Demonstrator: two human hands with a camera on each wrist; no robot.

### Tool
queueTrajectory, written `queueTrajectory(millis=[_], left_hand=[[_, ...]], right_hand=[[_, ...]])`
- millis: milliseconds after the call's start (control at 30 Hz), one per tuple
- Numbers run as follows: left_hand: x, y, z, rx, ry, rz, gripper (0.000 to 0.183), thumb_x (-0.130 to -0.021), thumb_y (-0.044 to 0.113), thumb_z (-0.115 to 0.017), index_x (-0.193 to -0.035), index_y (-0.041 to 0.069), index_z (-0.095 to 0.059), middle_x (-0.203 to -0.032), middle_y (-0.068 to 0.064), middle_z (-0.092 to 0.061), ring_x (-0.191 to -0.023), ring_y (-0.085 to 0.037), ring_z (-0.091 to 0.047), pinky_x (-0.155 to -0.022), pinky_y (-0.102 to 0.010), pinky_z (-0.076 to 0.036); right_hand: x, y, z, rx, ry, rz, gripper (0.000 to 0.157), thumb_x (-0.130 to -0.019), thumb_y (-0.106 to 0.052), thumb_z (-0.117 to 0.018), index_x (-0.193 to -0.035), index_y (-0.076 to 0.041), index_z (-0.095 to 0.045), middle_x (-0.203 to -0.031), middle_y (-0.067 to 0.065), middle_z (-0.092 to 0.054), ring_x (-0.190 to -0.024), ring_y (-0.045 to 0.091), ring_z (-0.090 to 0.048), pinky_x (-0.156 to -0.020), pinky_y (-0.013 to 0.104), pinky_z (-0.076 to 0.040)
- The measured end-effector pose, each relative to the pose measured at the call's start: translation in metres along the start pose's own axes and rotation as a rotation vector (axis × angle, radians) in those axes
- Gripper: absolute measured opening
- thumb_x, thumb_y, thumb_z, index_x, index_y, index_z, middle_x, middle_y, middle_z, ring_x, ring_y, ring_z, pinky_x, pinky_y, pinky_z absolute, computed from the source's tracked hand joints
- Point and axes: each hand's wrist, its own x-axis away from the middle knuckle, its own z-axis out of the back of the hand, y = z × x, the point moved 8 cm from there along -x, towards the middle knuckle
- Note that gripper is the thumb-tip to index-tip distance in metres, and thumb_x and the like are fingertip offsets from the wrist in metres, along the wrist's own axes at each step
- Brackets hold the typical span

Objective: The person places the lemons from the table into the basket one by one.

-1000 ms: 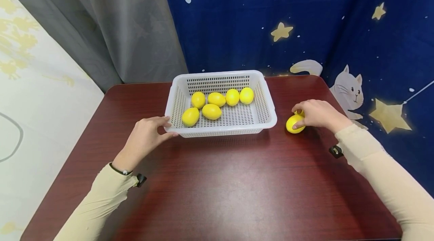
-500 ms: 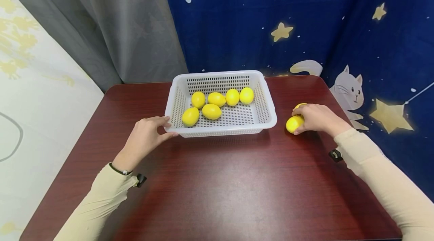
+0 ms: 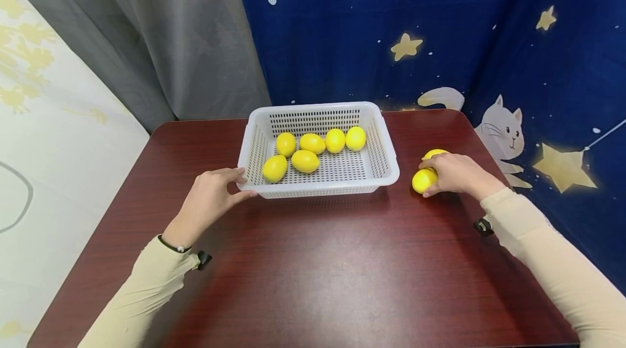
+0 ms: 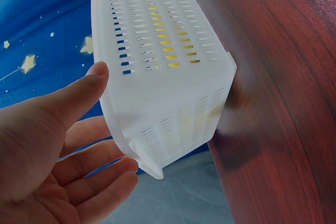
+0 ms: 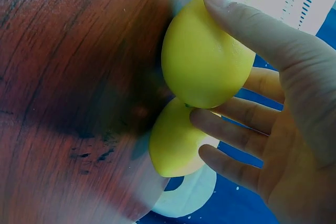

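A white perforated plastic basket [image 3: 313, 187] stands on the table with several yellow lemons [image 3: 305, 161] inside. At its near left corner, my left hand [image 3: 207, 201] grips the rim between thumb and fingers; the left wrist view shows the thumb [image 4: 79, 95] on the rim's edge. To the right of the basket, my right hand [image 3: 457, 174] holds a lemon [image 5: 207, 56], thumb on one side and fingers on the other. A second lemon [image 5: 181, 140] lies right behind it, near the ring and little fingertips. The hand partly hides both lemons in the head view.
The dark red wooden table [image 3: 313, 272] carries everything. Behind it hang a grey curtain [image 3: 195, 38] and a blue curtain [image 3: 342, 27] with stars and a cat. A white patterned cloth [image 3: 49, 147] is on the left.
My right hand has shifted slightly towards me and closed round the nearer lemon. More of the lemon behind shows now. My left hand and the basket have stayed in place.
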Motion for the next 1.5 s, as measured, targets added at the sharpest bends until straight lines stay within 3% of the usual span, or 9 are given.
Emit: queueTrajectory(millis=[433, 967, 1333, 1500], left_hand=[[-0.001, 0.0, 0.0, -0.002, -0.005, 0.001, 0.06, -0.069, 0.035, -0.09, -0.113, -0.002, -0.073, -0.111, -0.018, -0.075, -0.095, -0.033, -0.073, -0.081, -0.048, -0.058], [-0.001, 0.0, 0.001, -0.002, 0.002, -0.005, 0.059, -0.069, 0.033, -0.09, -0.113, -0.002, -0.073, -0.109, -0.018, -0.075, -0.091, -0.031, -0.073, -0.078, -0.047, -0.058], [0.0, 0.001, 0.0, 0.001, 0.0, -0.002, 0.059, -0.069, 0.034, -0.09, -0.113, -0.002, -0.073, -0.109, -0.018, -0.075, -0.09, -0.031, -0.074, -0.077, -0.047, -0.058], [0.0, 0.001, 0.0, -0.006, -0.006, 0.005, 0.06, -0.069, 0.034, -0.09, -0.113, -0.002, -0.073, -0.11, -0.017, -0.075, -0.092, -0.032, -0.073, -0.078, -0.047, -0.058]], right_hand=[[0.0, -0.001, 0.001, 0.023, 0.004, 0.011, 0.066, -0.067, -0.048, -0.087, -0.12, -0.012, -0.07, -0.117, 0.013, -0.071, -0.1, 0.029, -0.062, -0.087, 0.055, -0.051], [0.0, -0.01, 0.039, 0.049, 0.073, 0.027, 0.061, -0.068, -0.044, -0.088, -0.118, -0.013, -0.07, -0.11, 0.011, -0.072, -0.094, 0.025, -0.06, -0.082, 0.049, -0.051], [-0.002, -0.01, 0.037, 0.043, 0.056, 0.019, 0.062, -0.069, -0.045, -0.087, -0.12, -0.013, -0.07, -0.113, 0.011, -0.071, -0.095, 0.026, -0.059, -0.082, 0.049, -0.051], [-0.001, -0.012, 0.044, 0.043, 0.074, 0.023, 0.063, -0.068, -0.044, -0.088, -0.12, -0.013, -0.069, -0.113, 0.011, -0.071, -0.096, 0.026, -0.059, -0.083, 0.05, -0.051]])
